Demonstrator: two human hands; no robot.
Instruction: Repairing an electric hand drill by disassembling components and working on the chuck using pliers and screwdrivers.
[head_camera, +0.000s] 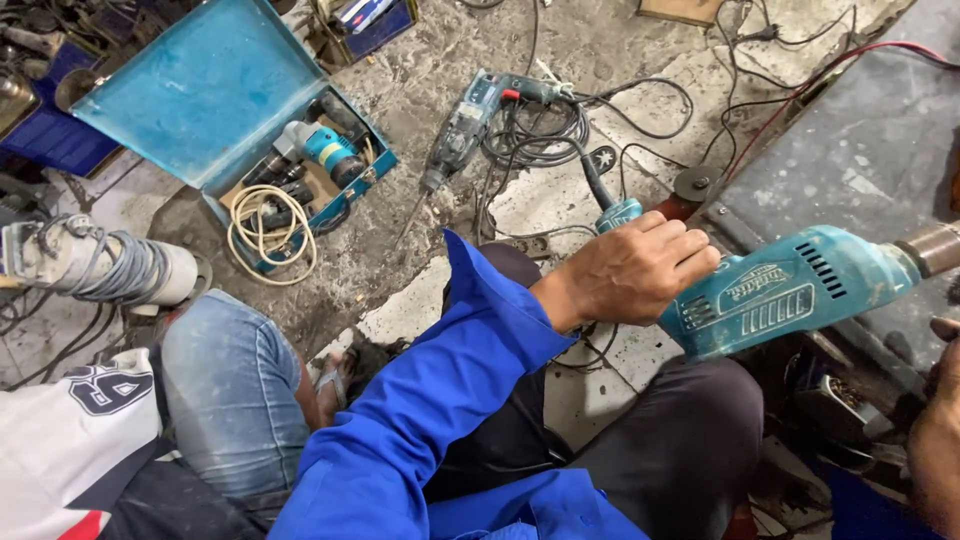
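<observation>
Teal drill (790, 290) within left fingers (675, 255).

1 head cam, looks steeply down, close on lap & floor

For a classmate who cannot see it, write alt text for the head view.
A left hand in a blue sleeve grips a teal electric drill by its handle. On the dusty floor lie another drill, tangled cables and an open blue tool case; another person sits at left.

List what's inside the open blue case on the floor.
The blue case holds a teal power tool and a coiled cream cord. Anything underneath them is hidden.
</observation>
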